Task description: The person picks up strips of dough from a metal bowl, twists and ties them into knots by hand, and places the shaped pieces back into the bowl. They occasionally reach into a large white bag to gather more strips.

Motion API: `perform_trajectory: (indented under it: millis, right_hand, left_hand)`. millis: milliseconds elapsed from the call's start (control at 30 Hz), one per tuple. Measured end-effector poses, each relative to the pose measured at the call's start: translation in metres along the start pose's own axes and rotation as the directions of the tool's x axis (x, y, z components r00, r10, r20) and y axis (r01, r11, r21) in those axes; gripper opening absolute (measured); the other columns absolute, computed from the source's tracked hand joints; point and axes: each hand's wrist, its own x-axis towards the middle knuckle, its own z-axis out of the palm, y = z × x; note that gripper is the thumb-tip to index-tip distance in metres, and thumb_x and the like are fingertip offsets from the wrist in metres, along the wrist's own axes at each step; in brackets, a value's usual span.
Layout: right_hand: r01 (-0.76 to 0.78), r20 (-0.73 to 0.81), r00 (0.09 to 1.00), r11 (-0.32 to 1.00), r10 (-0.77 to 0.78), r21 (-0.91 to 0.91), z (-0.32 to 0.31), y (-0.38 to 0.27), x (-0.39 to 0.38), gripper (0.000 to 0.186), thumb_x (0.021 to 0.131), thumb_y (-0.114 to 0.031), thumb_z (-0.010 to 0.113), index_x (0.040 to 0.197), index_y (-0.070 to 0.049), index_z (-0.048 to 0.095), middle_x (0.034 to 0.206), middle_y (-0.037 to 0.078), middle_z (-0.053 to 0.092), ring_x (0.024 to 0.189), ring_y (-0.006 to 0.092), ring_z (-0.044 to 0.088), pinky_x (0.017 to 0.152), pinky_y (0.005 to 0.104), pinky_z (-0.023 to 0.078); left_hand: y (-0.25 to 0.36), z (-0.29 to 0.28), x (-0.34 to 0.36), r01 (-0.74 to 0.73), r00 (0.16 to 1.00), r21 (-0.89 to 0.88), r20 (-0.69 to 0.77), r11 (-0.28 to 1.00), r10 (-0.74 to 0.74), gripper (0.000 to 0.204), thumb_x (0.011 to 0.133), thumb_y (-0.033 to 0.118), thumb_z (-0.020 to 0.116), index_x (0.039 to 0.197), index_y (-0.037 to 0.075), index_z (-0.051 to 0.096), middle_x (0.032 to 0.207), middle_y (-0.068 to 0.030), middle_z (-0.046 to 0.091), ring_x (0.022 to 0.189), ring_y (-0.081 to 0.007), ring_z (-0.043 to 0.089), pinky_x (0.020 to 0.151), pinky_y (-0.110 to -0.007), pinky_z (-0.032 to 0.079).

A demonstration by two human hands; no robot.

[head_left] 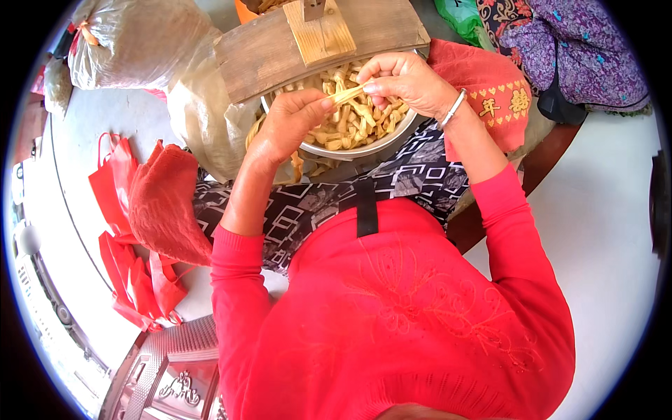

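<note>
A pale yellow, stringy strip [348, 94] is stretched between my two hands, above a round metal basin [376, 146]. My left hand [292, 120] pinches its left end between thumb and fingers. At the other end, the thumb and index finger of my right hand [409, 82] are closed on it; a silver bangle circles that wrist. Many similar yellowish, knotted-looking strips [353, 129] fill the basin. I cannot tell exactly what kind of food or plant they are. Behind the basin lies a wooden board [259, 59] with a lighter block and a metal piece fixed on it.
Large whitish sacks [143, 42] stand at the far left. Red bags [133, 280] lie on the floor at left. A red towel [483, 84] and a red cloth [168, 203] cover my knees. Purple floral fabric [581, 52] sits at far right, beside a green plastic bag [460, 17].
</note>
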Motion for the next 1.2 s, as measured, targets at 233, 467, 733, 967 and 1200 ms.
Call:
perform_trajectory:
  millis: [233,467,733,967,1200]
  right_hand:
    - [0.086,-0.362,0.922,0.985,-0.136,-0.15,0.003,0.001,0.048,0.011,0.09,-0.01,0.062,0.095,-0.002,0.068,0.072,-0.001,0.06,0.064,0.0039,0.054,0.054,0.0196,0.046]
    - [0.148,-0.413,0.853,0.907,-0.318,-0.393,-0.006,0.003,0.075,0.011,0.088,-0.011,0.064,0.094,-0.002,0.068,0.071,-0.003,0.059,0.064,0.005,0.054,0.058,0.0215,0.046]
    - [0.098,-0.36,0.769,0.654,-0.528,-0.75,-0.004,0.022,0.088,0.01,0.084,-0.012,0.061,0.09,-0.005,0.066,0.077,0.014,0.064,0.071,0.0275,0.062,0.068,0.0348,0.049]
    - [0.11,-0.317,0.64,0.492,-0.7,-0.864,-0.01,0.037,0.064,0.006,0.083,-0.009,0.058,0.082,-0.006,0.062,0.084,0.013,0.062,0.081,0.0362,0.059,0.072,0.0439,0.047]
    - [0.269,-0.14,0.629,0.383,-0.764,-0.884,0.056,0.037,0.034,0.014,0.087,-0.023,0.062,0.084,-0.009,0.062,0.081,0.008,0.064,0.08,0.0273,0.06,0.07,0.0395,0.047]
  left_hand:
    - [0.017,-0.03,0.051,-0.011,0.983,-0.013,-0.184,1.0,0.008,0.015,0.095,0.018,0.056,0.099,0.005,0.063,0.067,0.0034,0.054,0.051,-0.0015,0.038,0.046,-0.017,0.027]
    - [0.021,-0.043,0.084,-0.038,0.969,-0.006,-0.246,0.999,0.036,0.01,0.094,0.015,0.056,0.093,0.007,0.061,0.066,0.003,0.053,0.05,-0.0027,0.037,0.045,-0.018,0.028]
    - [0.001,-0.04,0.109,-0.09,0.896,0.46,-0.351,0.883,0.274,0.014,0.091,0.016,0.058,0.086,0.003,0.06,0.069,-0.0045,0.06,0.056,-0.0147,0.053,0.051,-0.028,0.04]
    - [-0.005,-0.04,0.077,0.145,0.81,0.722,-0.48,0.676,0.338,0.018,0.087,0.019,0.057,0.091,0.002,0.062,0.082,-0.0213,0.066,0.08,-0.041,0.062,0.071,-0.046,0.048]
    - [-0.012,0.031,0.029,0.006,0.952,-0.308,-0.29,0.951,-0.099,0.019,0.097,0.02,0.05,0.089,0.005,0.057,0.062,-0.0016,0.054,0.042,-0.0084,0.045,0.037,-0.022,0.036]
